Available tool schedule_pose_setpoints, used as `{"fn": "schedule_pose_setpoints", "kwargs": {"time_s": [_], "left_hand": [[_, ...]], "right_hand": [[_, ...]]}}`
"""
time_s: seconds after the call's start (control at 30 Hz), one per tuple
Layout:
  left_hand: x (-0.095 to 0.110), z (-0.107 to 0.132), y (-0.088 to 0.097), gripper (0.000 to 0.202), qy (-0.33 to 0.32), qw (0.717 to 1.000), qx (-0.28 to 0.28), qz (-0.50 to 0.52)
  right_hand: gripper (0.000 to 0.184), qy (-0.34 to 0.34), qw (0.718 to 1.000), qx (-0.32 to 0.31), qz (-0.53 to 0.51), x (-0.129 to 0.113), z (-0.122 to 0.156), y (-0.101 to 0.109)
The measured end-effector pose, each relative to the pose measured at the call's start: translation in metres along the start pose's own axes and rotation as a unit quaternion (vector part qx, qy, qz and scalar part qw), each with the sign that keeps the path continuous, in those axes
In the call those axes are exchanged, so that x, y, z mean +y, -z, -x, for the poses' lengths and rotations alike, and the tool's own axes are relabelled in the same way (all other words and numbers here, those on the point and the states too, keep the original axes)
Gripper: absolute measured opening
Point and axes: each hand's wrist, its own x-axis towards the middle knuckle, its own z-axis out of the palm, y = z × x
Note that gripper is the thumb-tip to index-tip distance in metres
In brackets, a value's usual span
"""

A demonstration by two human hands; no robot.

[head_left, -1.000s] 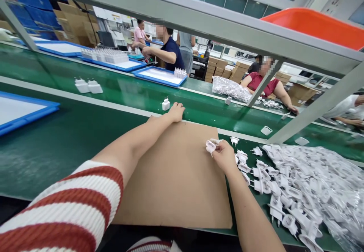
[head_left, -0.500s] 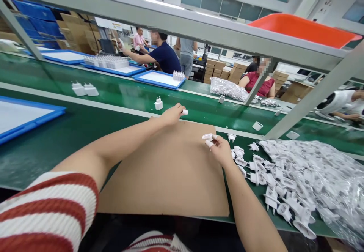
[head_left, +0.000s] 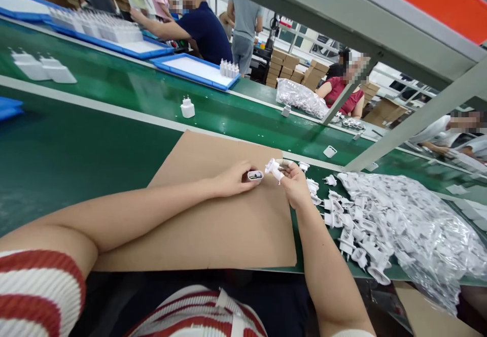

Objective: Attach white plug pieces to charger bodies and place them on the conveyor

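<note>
My left hand is closed round a white charger housing, whose open end faces right and shows dark parts inside. Just to its right, my right hand pinches a white plug cover between thumb and fingers, a small gap apart from the housing. White coverings sit on some right fingertips. Both hands are above a brown cardboard sheet on the green bench. Beside my right forearm lie several loose plug covers.
A clear plastic bag full of white plug covers spreads over the bench at right. On the green conveyor belt stand assembled chargers. Across it are blue trays and several people. A slanted metal post rises at right.
My left hand has come back from the belt's edge toward my right hand, and the open housing now shows in it. The right hand keeps its plug cover. The view has shifted right and down.
</note>
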Motion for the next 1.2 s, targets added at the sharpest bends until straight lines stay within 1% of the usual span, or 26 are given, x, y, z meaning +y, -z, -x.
{"fn": "schedule_pose_setpoints", "kwargs": {"time_s": [0.07, 0.13, 0.2, 0.27, 0.33, 0.43, 0.5, 0.63, 0.7, 0.8, 0.9, 1.0, 1.07, 1.2], "left_hand": [[-0.005, 0.001, -0.003, 0.038, 0.010, 0.999, -0.005, 0.037], [-0.007, 0.002, -0.003, 0.038, 0.005, 0.998, -0.013, 0.060], [-0.006, 0.003, -0.002, 0.039, 0.009, 0.997, -0.022, 0.079], [-0.005, 0.002, -0.001, 0.038, 0.022, 0.995, -0.029, 0.093], [-0.006, 0.001, -0.001, 0.039, 0.027, 0.993, -0.031, 0.110], [-0.008, 0.000, -0.001, 0.039, 0.036, 0.991, -0.031, 0.126], [-0.009, 0.000, -0.001, 0.039, 0.049, 0.991, -0.035, 0.122], [-0.007, 0.000, 0.000, 0.038, 0.048, 0.991, -0.035, 0.117], [-0.006, 0.000, 0.001, 0.038, 0.044, 0.992, -0.029, 0.117], [-0.006, -0.001, 0.001, 0.039, 0.042, 0.992, -0.020, 0.120], [-0.006, -0.001, 0.000, 0.038, 0.039, 0.991, -0.020, 0.126], [-0.007, -0.001, -0.001, 0.038, 0.041, 0.991, -0.023, 0.124], [-0.007, -0.001, -0.001, 0.039, 0.044, 0.992, -0.021, 0.117], [-0.010, -0.002, -0.003, 0.037, 0.041, 0.993, -0.020, 0.105]], "right_hand": [[0.032, 0.057, 0.994, 0.013, 0.097, -0.004, 0.004, -0.001], [0.023, 0.138, 0.968, 0.001, 0.208, -0.009, 0.009, -0.004], [0.024, 0.203, 0.934, -0.034, 0.292, -0.012, 0.014, -0.008], [0.029, 0.227, 0.909, -0.066, 0.343, -0.012, 0.017, -0.013], [0.033, 0.231, 0.898, -0.082, 0.367, -0.009, 0.016, -0.018], [0.037, 0.233, 0.902, -0.077, 0.355, -0.003, 0.014, -0.023], [0.034, 0.245, 0.903, -0.067, 0.347, -0.001, 0.013, -0.023], [0.027, 0.283, 0.883, -0.046, 0.372, -0.004, 0.014, -0.022], [0.028, 0.289, 0.874, -0.051, 0.387, -0.004, 0.014, -0.022], [0.036, 0.289, 0.866, -0.070, 0.403, -0.002, 0.014, -0.022], [0.046, 0.283, 0.858, -0.080, 0.421, 0.000, 0.012, -0.023], [0.053, 0.263, 0.849, -0.087, 0.450, -0.002, 0.011, -0.025], [0.054, 0.244, 0.842, -0.090, 0.473, -0.007, 0.010, -0.027], [0.049, 0.212, 0.827, -0.099, 0.511, -0.016, 0.007, -0.030]]}}
